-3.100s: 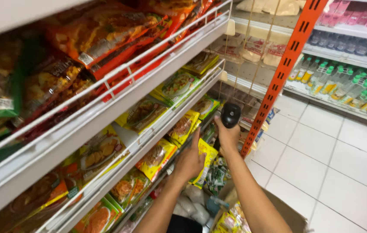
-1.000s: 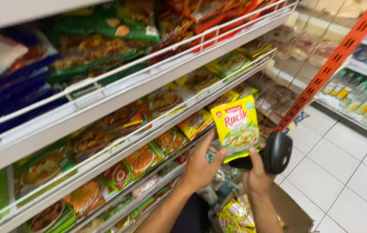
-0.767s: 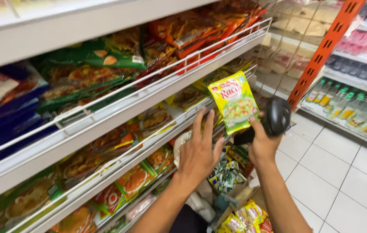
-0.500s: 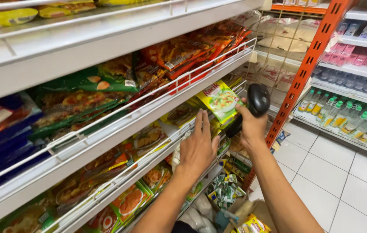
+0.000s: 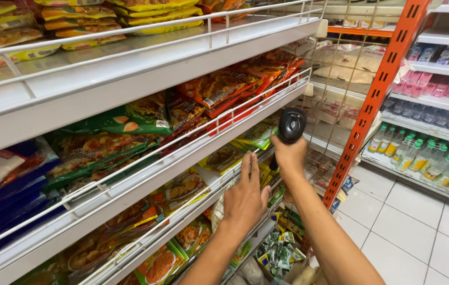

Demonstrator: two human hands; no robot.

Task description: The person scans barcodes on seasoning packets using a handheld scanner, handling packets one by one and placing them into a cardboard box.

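Note:
My right hand (image 5: 287, 157) is raised in front of the shelves and grips a black handheld scanner (image 5: 292, 125), its head towards the snack rows. My left hand (image 5: 245, 196) is open with the fingers stretched up, holding nothing. It hovers just before the white wire rail (image 5: 182, 158) of the middle shelf. A yellow-green packet (image 5: 258, 136) lies on that shelf just left of the scanner. Red and orange packets (image 5: 224, 87) fill the shelf above it.
White tilted shelves with wire rails hold several rows of snack packets on the left. An orange steel upright (image 5: 377, 100) stands right of my arms. Beyond it are shelves with green-capped bottles (image 5: 425, 158). Small green sachets (image 5: 277, 248) lie low by my arms, above the white tiled floor (image 5: 409, 232).
The yellow-green packet held up by the scanner a second ago is back on the shelf. My right hand with the scanner has risen, and the view has tilted upward.

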